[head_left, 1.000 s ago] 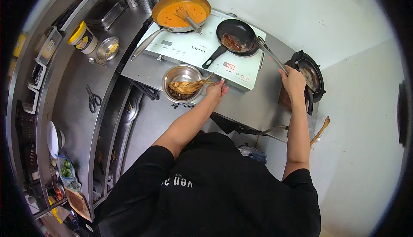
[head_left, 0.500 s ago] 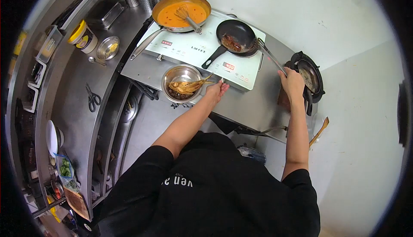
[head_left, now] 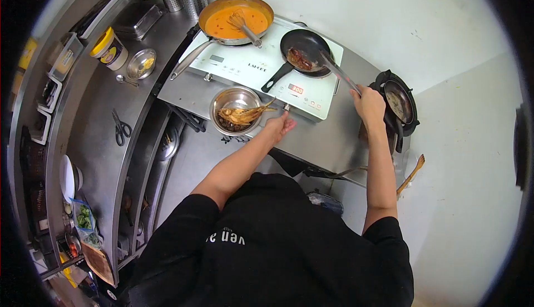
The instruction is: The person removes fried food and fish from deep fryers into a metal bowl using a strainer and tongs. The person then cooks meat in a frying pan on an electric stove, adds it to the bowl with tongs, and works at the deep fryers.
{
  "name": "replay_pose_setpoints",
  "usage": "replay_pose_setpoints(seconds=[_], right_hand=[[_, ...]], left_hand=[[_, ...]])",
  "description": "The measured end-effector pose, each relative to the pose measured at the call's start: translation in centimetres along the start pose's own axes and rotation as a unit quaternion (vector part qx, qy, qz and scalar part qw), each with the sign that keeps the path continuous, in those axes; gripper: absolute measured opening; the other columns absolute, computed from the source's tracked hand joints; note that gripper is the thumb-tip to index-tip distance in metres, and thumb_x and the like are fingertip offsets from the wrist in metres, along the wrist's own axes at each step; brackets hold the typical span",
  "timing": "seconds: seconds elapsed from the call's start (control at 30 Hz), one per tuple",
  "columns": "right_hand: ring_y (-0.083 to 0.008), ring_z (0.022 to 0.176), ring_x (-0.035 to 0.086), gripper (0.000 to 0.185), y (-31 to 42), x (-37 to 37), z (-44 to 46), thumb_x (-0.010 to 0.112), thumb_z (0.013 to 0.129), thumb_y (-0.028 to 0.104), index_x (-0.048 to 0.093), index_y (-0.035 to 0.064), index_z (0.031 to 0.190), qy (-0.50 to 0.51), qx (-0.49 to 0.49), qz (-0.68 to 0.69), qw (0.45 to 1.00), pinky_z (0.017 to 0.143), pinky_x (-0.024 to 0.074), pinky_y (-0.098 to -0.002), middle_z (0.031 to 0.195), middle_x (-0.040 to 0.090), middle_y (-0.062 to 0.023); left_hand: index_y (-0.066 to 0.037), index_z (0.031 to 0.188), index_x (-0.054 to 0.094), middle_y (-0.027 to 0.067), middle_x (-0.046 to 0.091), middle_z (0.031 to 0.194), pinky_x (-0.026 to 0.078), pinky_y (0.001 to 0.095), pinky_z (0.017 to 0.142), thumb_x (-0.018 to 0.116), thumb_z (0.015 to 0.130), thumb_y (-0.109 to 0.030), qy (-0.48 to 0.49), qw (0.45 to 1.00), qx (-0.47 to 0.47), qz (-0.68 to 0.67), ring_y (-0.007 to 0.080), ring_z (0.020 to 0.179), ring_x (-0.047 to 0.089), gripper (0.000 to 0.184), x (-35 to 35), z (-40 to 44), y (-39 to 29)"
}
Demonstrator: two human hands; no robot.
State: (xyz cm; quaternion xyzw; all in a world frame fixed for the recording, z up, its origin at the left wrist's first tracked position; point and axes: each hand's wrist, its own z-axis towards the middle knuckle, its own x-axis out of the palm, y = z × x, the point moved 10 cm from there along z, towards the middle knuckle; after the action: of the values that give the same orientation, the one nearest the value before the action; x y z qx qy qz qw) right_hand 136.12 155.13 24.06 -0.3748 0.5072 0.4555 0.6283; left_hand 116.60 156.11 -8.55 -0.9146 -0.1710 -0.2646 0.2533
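Note:
My right hand is closed around a long-handled metal utensil, its far end over the small black frying pan. Dark reddish food lies in that pan, which sits on the right side of a white two-zone cooktop. My left hand is at the cooktop's right control knob, thumb and finger on it, other fingers loose. The red display above appears to read 300. Just left of this hand, a steel bowl holds a fried fish over dark bits.
A wide pan of orange sauce with a whisk stands on the left zone. More black pans stack at the right. The left counter carries scissors, a small bowl and a yellow-lidded tub.
The right display went from 400 to 300 with my left hand at the knob, and the left display's red lights went dark. My right hand moved left, bringing the utensil farther over the pan.

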Motion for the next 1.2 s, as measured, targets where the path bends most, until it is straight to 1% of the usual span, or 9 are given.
replay_pose_setpoints(seconds=[0.23, 0.3, 0.53, 0.6, 0.77, 0.93, 1.0, 1.03, 1.2], right_hand=[[-0.0313, 0.070, 0.065, 0.046, 3.1, -0.2, 0.6, 0.052, 0.089, 0.042, 0.061, -0.0013, 0.100, -0.098, -0.032, 0.143, 0.984, 0.062, 0.0488, -0.0384, 0.075, 0.065, -0.0178], [-0.0066, 0.041, 0.044, 0.034, 6.4, 2.5, -0.5, 0.047, 0.095, 0.032, 0.049, 0.0065, 0.073, 0.079, 0.041, 0.496, 0.864, 0.038, 0.0338, -0.0223, 0.058, 0.046, -0.0001], [-0.0060, 0.041, 0.043, 0.017, 30.3, 4.4, -11.1, 0.043, 0.098, 0.025, 0.047, 0.0083, 0.095, 0.314, -0.071, 0.688, 0.650, 0.033, 0.0329, -0.0202, 0.066, 0.050, -0.0017], [-0.0070, 0.042, 0.044, 0.021, 37.2, 3.8, -13.7, 0.042, 0.098, 0.024, 0.044, 0.0042, 0.104, 0.345, -0.129, 0.706, 0.605, 0.035, 0.0348, -0.0209, 0.068, 0.051, -0.0039], [-0.0086, 0.047, 0.049, 0.024, 51.5, 5.3, -19.4, 0.039, 0.098, 0.017, 0.037, 0.0012, 0.116, 0.449, -0.246, 0.652, 0.559, 0.039, 0.0405, -0.0223, 0.076, 0.051, -0.0070], [-0.0211, 0.063, 0.062, 0.038, 65.4, 6.5, -23.8, 0.048, 0.094, 0.019, 0.039, -0.0022, 0.123, 0.464, -0.445, 0.513, 0.568, 0.059, 0.0497, -0.0334, 0.082, 0.061, -0.0151], [-0.0133, 0.074, 0.062, 0.031, 71.9, 2.8, -23.0, 0.059, 0.089, 0.024, 0.059, -0.0015, 0.106, 0.393, -0.585, 0.369, 0.606, 0.068, 0.0477, -0.0288, 0.076, 0.064, -0.0090], [-0.0111, 0.069, 0.059, 0.029, 75.9, 1.7, -21.4, 0.059, 0.089, 0.027, 0.063, -0.0008, 0.097, 0.415, -0.580, 0.321, 0.623, 0.065, 0.0476, -0.0282, 0.075, 0.064, -0.0063], [-0.0134, 0.054, 0.055, 0.020, 97.0, -9.9, -13.3, 0.053, 0.088, 0.015, 0.062, -0.0015, 0.080, 0.250, -0.510, 0.516, 0.640, 0.051, 0.0431, -0.0290, 0.062, 0.057, -0.0078]], left_hand=[[0.001, 0.100, 0.056, 0.0132, 0.061, 0.092, 0.055, 0.0340, 0.067, 0.053, 0.091, -0.024, 0.104, 0.981, -0.023, 0.163, 0.0250, 0.076, 0.063, 0.026, -5.1, -3.6, 3.0], [0.001, 0.111, 0.053, 0.0131, 0.059, 0.100, 0.053, 0.0334, 0.069, 0.048, 0.094, -0.036, 0.070, 0.973, 0.038, 0.219, 0.0224, 0.081, 0.062, 0.041, -3.1, -11.9, -2.0], [-0.002, 0.122, 0.048, 0.0074, 0.057, 0.100, 0.041, 0.0307, 0.088, 0.033, 0.099, -0.041, 0.062, 0.874, 0.407, 0.256, 0.0142, 0.096, 0.050, 0.048, -4.7, -27.8, -18.0], [-0.001, 0.111, 0.049, 0.0072, 0.056, 0.086, 0.048, 0.0300, 0.072, 0.033, 0.100, -0.035, 0.036, 0.853, 0.427, 0.298, 0.0157, 0.078, 0.056, 0.039, -7.1, -31.4, -20.4], [-0.001, 0.099, 0.046, 0.0069, 0.051, 0.067, 0.040, 0.0267, 0.033, 0.040, 0.099, -0.023, -0.080, 0.912, 0.401, 0.032, 0.0165, 0.040, 0.049, 0.022, -21.2, -35.1, -23.3], [0.000, 0.101, 0.047, 0.0080, 0.055, 0.075, 0.046, 0.0274, 0.043, 0.041, 0.098, -0.019, -0.179, 0.892, 0.416, 0.013, 0.0158, 0.049, 0.053, 0.020, -35.7, -37.7, -25.8], [0.000, 0.100, 0.048, 0.0097, 0.058, 0.090, 0.050, 0.0284, 0.058, 0.040, 0.098, -0.019, -0.356, 0.736, 0.564, 0.119, 0.0174, 0.062, 0.058, 0.020, -41.9, -41.9, -28.9], [0.001, 0.102, 0.047, 0.0118, 0.061, 0.092, 0.049, 0.0293, 0.071, 0.038, 0.099, -0.020, -0.310, 0.789, 0.531, 0.017, 0.0166, 0.085, 0.064, 0.024, -43.3, -43.3, -29.7], [-0.003, 0.099, 0.037, 0.0103, 0.055, 0.083, 0.044, 0.0283, 0.047, 0.036, 0.099, -0.020, -0.327, 0.825, 0.457, -0.056, 0.0147, 0.053, 0.054, 0.017, -54.0, -46.6, -31.5]])
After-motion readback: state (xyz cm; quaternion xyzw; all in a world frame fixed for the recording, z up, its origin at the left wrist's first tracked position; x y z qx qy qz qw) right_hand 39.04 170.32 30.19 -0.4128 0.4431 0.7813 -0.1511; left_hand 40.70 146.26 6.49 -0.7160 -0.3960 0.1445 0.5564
